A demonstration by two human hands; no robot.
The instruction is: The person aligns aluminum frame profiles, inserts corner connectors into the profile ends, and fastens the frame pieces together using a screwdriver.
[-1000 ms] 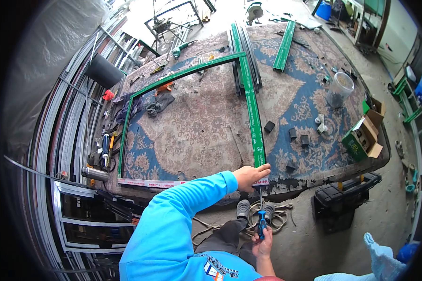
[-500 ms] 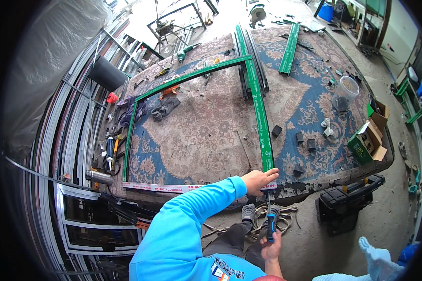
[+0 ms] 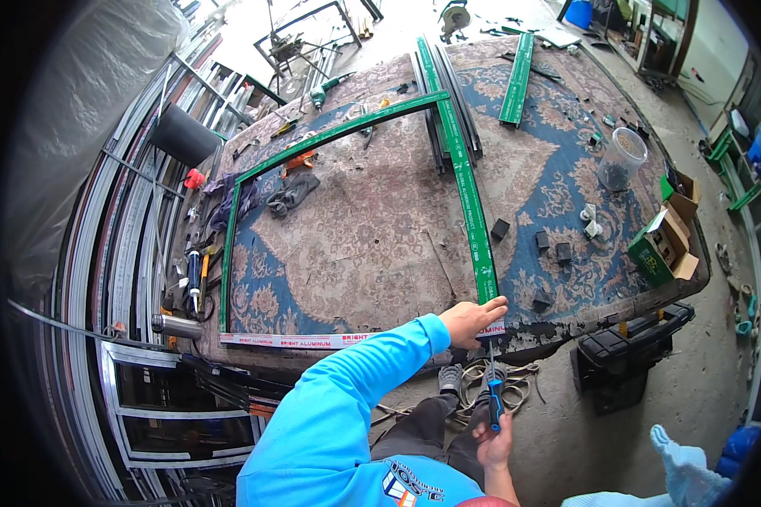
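- The green-filmed frame lies flat on the carpet-covered counter, its near corner right at the front edge; if you lean on it there, it could skid on the rug or tip off.
- Your left hand presses down on that corner, fingers curled over the rail end.
- Your right hand is clenched round a blue-handled screwdriver, tip up toward the corner; a slip could jab your left fingers.
- Small black corner pieces nearby could get knocked to the concrete floor.

Screwdriver perhaps lower, unchanged grip
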